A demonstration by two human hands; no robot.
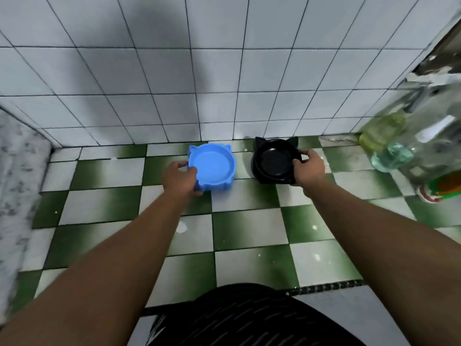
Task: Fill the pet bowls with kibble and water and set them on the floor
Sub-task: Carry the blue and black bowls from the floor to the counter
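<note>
Left grip (178,178) on blue bowl (212,163) edge

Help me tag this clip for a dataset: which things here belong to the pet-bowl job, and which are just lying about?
Belong to the job:
blue bowl, gripped by the left hand
black bowl, gripped by the right hand
checkered floor, where the bowls go

Lying about:
blurred bottles at the right by the wall; contents unclear
</note>
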